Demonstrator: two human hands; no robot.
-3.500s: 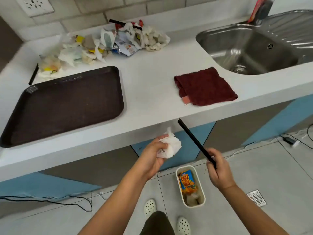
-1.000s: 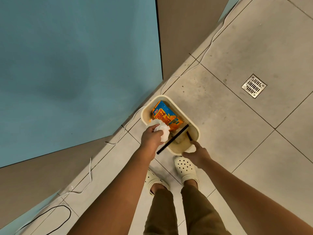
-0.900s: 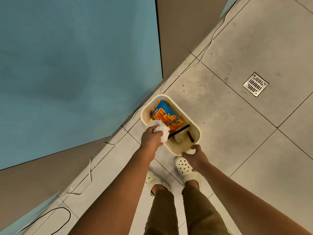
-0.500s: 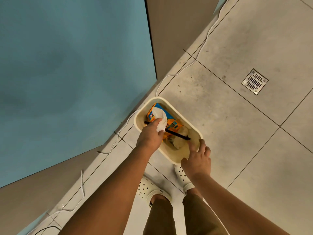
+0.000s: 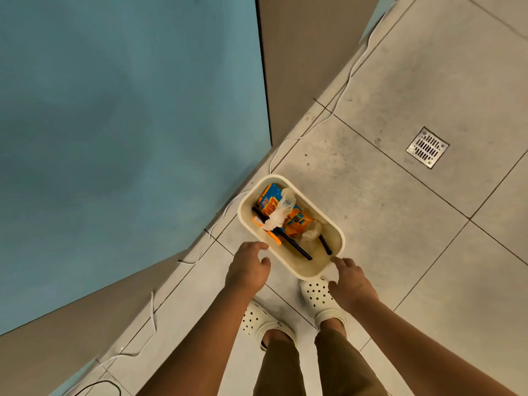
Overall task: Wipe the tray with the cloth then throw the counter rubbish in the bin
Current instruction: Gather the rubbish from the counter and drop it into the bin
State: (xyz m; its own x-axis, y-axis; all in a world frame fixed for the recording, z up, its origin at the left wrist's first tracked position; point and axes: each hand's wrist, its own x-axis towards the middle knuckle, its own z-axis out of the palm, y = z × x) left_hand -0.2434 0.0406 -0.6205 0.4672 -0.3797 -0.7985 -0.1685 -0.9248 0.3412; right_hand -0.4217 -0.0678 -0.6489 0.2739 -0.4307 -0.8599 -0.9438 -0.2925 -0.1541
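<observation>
From the head camera, the only view I have, I am looking almost straight down at the floor, so the counter, the tray and the cloth are all out of frame and I cannot say anything about them. My forearms run off the bottom edge, and my trouser legs hide the backs of both shoes.

One bin (image 5: 337,228) stands on the tiled floor, just in front of my feet and near the blue cabinet panel (image 5: 128,138). Inside it I count one orange and blue snack packet (image 5: 294,221), one crumpled white tissue (image 5: 281,208) lying on top of the packet, and two black sticks (image 5: 295,247). The longer stick is partly buried under the tissue and packet; the shorter one shows only its lower end beside a pale clump that I cannot identify. A small orange piece by the left wall is too small to name.

My left hand (image 5: 248,271) hovers just outside the bin's near left rim, fingers loosely spread and holding nothing. My right hand (image 5: 353,284) hangs by the near right corner, fingers relaxed and empty; whether its fingertips touch the rim I cannot tell.

Two white clogs (image 5: 318,298) are on my feet. One metal floor drain (image 5: 427,147) sits well apart to the right. One white cable (image 5: 340,95) trails along the foot of the cabinets, and a dark cable is cut off at the bottom left.
</observation>
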